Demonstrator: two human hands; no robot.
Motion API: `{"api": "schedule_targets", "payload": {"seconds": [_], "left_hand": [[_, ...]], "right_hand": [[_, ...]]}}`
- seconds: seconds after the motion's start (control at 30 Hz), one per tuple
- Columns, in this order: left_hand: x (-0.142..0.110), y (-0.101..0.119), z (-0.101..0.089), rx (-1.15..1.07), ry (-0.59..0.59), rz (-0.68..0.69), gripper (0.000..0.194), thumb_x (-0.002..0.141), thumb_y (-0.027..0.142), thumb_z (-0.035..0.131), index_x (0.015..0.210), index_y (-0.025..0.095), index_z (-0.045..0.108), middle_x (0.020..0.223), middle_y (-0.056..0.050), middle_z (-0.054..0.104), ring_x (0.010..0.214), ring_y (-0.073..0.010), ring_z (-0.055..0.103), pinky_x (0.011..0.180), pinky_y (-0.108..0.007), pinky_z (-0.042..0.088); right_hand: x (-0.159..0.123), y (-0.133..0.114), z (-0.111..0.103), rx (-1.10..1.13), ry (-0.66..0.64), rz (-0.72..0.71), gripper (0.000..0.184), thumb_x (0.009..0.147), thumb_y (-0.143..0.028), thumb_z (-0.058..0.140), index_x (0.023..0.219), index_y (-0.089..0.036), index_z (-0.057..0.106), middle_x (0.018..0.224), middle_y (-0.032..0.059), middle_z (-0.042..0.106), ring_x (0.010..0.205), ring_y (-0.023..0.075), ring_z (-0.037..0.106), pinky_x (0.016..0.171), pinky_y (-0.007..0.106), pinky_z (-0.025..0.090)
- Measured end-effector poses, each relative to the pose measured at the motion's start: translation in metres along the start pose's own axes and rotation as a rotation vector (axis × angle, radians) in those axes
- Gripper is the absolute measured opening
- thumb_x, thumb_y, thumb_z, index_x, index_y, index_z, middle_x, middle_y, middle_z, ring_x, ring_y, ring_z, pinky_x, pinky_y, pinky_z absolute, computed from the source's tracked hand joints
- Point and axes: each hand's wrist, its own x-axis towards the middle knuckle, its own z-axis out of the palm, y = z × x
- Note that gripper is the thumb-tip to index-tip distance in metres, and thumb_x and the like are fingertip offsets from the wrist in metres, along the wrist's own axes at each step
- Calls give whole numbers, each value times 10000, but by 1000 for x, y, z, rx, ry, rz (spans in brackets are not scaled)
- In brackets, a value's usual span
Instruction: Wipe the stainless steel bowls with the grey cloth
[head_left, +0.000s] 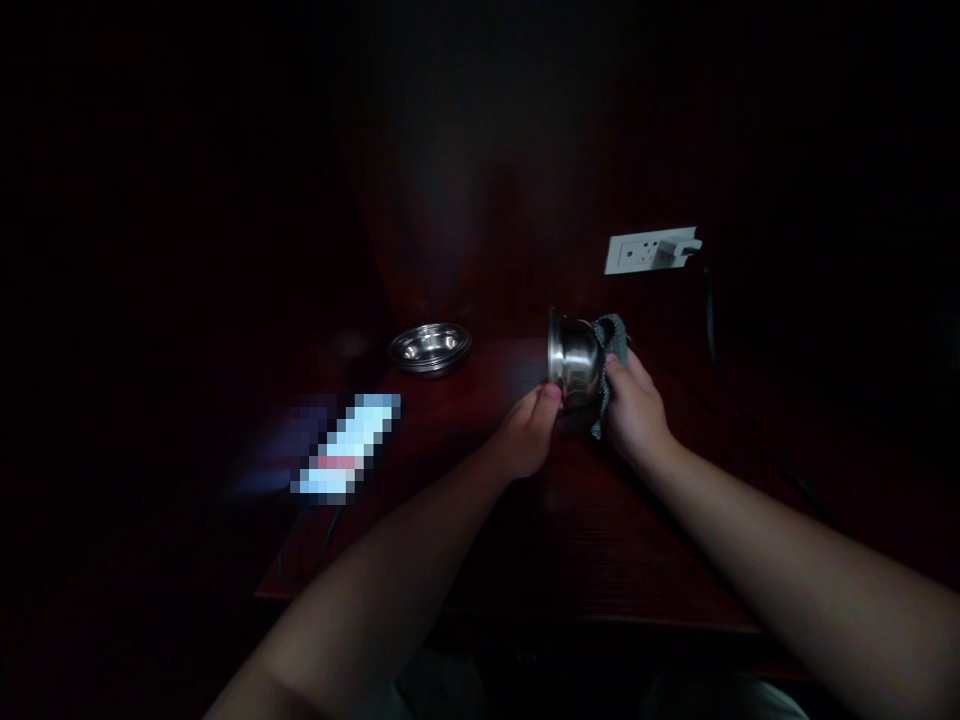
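A shiny metal bowl (576,358) is held up on its side, its rim facing left and its base facing right. My left hand (529,432) grips the lower part of the rim, thumb on the outside. A grey-green cloth (616,340) lies bunched against the bowl's base. My right hand (637,405) is closed on that cloth and presses it to the metal; some of its fingers are hidden behind the cloth. Left of the hands, a few nested metal bowls or dishes (430,345) rest on the table.
The dark red wooden table (600,560) has its front edge near me. A lit phone (349,450), its screen blurred out, lies at the left with a cable (330,535). A white wall socket (649,250) holds a plug, and a dark cord (711,320) hangs at the right.
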Motion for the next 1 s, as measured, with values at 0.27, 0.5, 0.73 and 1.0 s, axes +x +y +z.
{"api": "schedule_targets", "payload": {"seconds": [0.27,0.5,0.73,1.0], "left_hand": [[1,-3,3,-79,-2,35,572,932,565,253,1061,153,627,1108,-108,675,1114,-210,593,1017,-387,435],[1,-1,3,-84,17,59,537,934,548,273,1022,156,628,1029,-113,687,1094,-217,599,988,-401,460],[-1,1,7,-92,-30,111,419,941,470,348,1179,189,547,1190,-110,623,1188,-209,540,1043,-411,419],[-1,-1,5,-52,18,92,390,939,454,363,1149,191,560,1076,-98,655,1213,-223,523,1054,-443,407]], "right_hand": [[1,3,-2,-3,41,1,419,824,-563,532,1097,-264,639,1070,29,681,1040,267,611,997,498,421],[1,3,-2,22,28,7,437,840,-548,519,1139,-250,633,1149,38,673,1113,265,593,1032,486,401],[-1,0,-2,-41,40,15,441,836,-595,498,1066,-267,683,1116,21,700,1074,267,615,1029,491,395],[-4,-2,-3,-57,-27,-3,410,854,-592,466,987,-283,699,1029,9,726,1029,267,637,983,479,436]]}}
